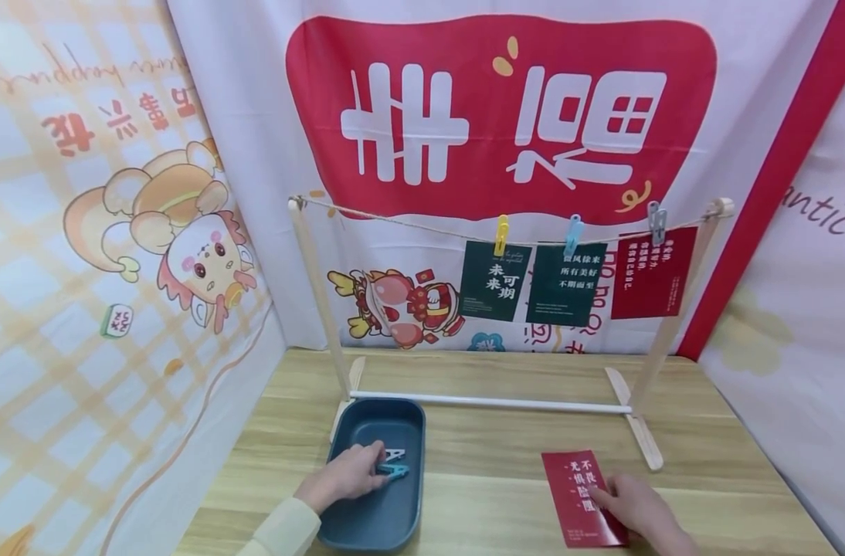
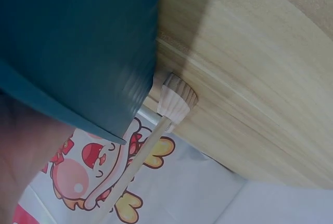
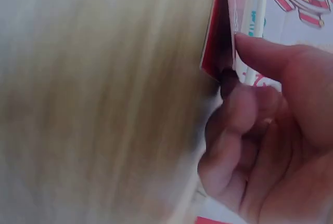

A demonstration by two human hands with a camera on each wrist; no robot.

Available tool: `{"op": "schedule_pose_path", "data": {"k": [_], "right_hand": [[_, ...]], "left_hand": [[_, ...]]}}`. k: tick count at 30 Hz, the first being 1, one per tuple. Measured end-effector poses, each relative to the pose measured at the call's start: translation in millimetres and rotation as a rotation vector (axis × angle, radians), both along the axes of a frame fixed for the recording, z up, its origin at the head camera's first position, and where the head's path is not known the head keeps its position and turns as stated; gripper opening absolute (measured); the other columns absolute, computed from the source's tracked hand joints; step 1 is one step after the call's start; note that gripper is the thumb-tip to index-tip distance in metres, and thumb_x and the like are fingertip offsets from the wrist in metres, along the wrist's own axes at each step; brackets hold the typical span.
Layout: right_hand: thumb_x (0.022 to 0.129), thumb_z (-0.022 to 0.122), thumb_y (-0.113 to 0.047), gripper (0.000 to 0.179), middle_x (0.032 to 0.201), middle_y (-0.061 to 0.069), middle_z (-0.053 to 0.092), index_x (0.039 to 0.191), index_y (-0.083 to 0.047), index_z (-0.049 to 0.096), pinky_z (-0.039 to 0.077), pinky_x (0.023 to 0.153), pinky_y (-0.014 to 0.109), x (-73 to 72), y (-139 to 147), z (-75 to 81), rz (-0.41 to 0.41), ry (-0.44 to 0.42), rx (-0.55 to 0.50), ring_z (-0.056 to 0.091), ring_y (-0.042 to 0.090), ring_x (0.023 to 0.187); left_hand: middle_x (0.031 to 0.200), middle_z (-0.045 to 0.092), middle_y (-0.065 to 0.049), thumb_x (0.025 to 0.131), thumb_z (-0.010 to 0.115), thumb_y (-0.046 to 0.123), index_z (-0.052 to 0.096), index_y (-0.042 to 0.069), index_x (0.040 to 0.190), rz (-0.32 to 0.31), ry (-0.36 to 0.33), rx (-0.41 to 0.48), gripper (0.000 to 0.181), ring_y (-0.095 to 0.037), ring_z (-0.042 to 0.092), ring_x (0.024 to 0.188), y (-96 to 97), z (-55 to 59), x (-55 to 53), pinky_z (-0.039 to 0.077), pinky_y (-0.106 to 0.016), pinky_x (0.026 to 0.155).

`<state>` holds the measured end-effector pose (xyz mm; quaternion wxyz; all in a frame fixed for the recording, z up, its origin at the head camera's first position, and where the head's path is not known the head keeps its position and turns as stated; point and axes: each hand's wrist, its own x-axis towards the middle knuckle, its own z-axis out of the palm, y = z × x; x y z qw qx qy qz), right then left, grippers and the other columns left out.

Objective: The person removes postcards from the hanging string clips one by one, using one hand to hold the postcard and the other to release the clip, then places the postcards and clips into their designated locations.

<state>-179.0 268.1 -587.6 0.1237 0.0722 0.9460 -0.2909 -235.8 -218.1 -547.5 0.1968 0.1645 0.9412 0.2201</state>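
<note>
In the head view, my left hand (image 1: 353, 472) reaches into a dark blue tray (image 1: 370, 533). Its thumb and forefinger pinch one end of a teal clothespin (image 1: 397, 470), and a pale clothespin (image 1: 395, 454) lies just beyond it. The left wrist view shows the tray's outer wall (image 2: 78, 42) but hides the fingertips. At the right, a red card with white writing (image 1: 575, 494) is pinched at its right edge by my right hand (image 1: 641, 510). The right wrist view shows the thumb (image 3: 260, 55) on one face and curled fingers behind the card (image 3: 216, 42).
Behind the tray stands a wooden frame (image 1: 666, 340) with a string (image 1: 408, 222) across its top. Yellow (image 1: 501, 235), blue (image 1: 573, 234) and grey clothespins (image 1: 657, 222) hold two green cards (image 1: 565, 301) and one red card (image 1: 648, 286). A white rod (image 1: 492, 402) joins the frame's feet.
</note>
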Motion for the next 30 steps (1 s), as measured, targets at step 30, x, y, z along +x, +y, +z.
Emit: {"op": "schedule_pose_path", "data": {"k": [30], "right_hand": [[0.094, 0.065, -0.028, 0.027, 0.063, -0.003, 0.047, 0.077, -0.013, 0.051, 0.035, 0.050, 0.021, -8.5, -17.4, 13.0, -0.024, 0.319, -0.115, 0.040, 0.006, 0.055]], "left_hand": [[0.073, 0.060, 0.010, 0.095, 0.063, 0.024, 0.064, 0.016, 0.097, 0.043, 0.258, 0.067, 0.009, -0.002, 0.052, 0.058, 7.9, 9.7, -6.2, 0.043, -0.021, 0.051]]}}
